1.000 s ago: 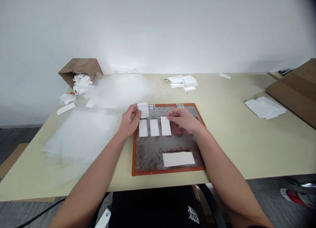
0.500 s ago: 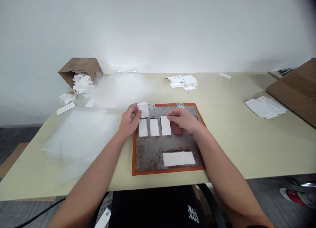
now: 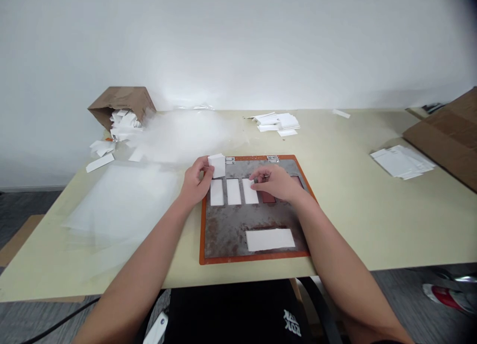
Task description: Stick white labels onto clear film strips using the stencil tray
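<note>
My left hand (image 3: 196,182) is shut on a small white card pad (image 3: 216,166), which it holds at the top edge of a rust-stained metal plate with an orange border (image 3: 227,240). My right hand (image 3: 274,182) lies over the plate, its fingertips on the top of the third white strip (image 3: 250,191). A dark speck shows at those fingertips, too small to identify. Two more white strips (image 3: 216,192) (image 3: 233,191) lie to the left, and the hand partly hides reddish-brown patches (image 3: 267,197). A wide white rectangle (image 3: 270,240) lies near the plate's front edge.
A tipped cardboard box (image 3: 121,103) spills white paper pieces at the back left. Clear plastic sheets (image 3: 119,205) lie left of the plate. White paper stacks (image 3: 278,123) (image 3: 400,162) lie behind and right, beside a flattened cardboard sheet (image 3: 443,140).
My right hand's fingers have moved down onto the top of the third strip, uncovering more of the reddish patch at the right. My left hand and its pad have barely moved.
</note>
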### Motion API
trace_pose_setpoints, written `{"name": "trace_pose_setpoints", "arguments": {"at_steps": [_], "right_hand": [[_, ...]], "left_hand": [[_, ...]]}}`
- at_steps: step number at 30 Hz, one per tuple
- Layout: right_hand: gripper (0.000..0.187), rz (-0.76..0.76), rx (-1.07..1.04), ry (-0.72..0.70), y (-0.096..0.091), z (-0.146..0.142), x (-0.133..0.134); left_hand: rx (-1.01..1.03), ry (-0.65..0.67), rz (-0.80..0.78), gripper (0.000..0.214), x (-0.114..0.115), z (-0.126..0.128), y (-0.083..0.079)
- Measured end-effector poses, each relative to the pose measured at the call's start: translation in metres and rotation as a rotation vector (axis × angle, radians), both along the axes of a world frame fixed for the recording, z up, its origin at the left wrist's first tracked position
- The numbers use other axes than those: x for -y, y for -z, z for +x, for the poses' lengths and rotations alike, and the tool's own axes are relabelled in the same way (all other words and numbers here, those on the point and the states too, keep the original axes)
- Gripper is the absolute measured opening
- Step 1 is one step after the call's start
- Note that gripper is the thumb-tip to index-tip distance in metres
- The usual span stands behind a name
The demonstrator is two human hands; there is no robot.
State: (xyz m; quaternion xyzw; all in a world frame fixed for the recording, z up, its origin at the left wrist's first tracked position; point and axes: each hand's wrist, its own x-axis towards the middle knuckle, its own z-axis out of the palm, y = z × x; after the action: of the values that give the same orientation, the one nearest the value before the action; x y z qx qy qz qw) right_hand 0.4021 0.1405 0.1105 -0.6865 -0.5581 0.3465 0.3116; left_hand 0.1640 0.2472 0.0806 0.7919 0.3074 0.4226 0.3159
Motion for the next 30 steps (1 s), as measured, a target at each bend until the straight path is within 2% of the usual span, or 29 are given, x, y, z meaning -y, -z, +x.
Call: {"name": "trace_pose_setpoints", "arguments": {"at_steps": [3,7,9,11,14,18,23,27,30], "right_hand": [[0.021,0.138,0.035,-0.041,-0.002,-0.005,0.0],[0.031,0.501,0.114,-0.085,-0.005,-0.016,0.002],[0.036,0.61,0.234,-0.124,-0.007,-0.023,0.003],[0.042,0.623,0.39,-0.166,-0.008,-0.028,0.004],[0.047,0.563,0.583,-0.202,-0.009,-0.032,0.005],[0.048,0.52,0.666,-0.223,-0.009,-0.033,0.004],[0.041,0.62,0.613,-0.187,-0.004,-0.03,0.003],[0.028,0.708,0.395,-0.162,0.0,-0.029,0.0],[0.023,0.636,0.212,-0.139,-0.006,-0.027,0.0]], "left_hand": [[-0.02,0.0,0.023,0.027,0.002,0.001,-0.003],[-0.051,0.011,0.057,0.028,0.008,0.004,-0.006],[-0.077,0.021,0.071,0.028,0.011,0.007,-0.008],[-0.103,0.022,0.086,0.027,0.014,0.009,-0.009],[-0.121,0.022,0.099,0.026,0.015,0.01,-0.009],[-0.128,0.033,0.093,0.026,0.015,0.01,-0.009],[-0.125,0.05,0.085,0.027,0.014,0.01,-0.01],[-0.136,0.047,0.074,0.028,0.013,0.01,-0.009],[-0.138,0.038,0.073,0.026,0.013,0.01,-0.007]]}}
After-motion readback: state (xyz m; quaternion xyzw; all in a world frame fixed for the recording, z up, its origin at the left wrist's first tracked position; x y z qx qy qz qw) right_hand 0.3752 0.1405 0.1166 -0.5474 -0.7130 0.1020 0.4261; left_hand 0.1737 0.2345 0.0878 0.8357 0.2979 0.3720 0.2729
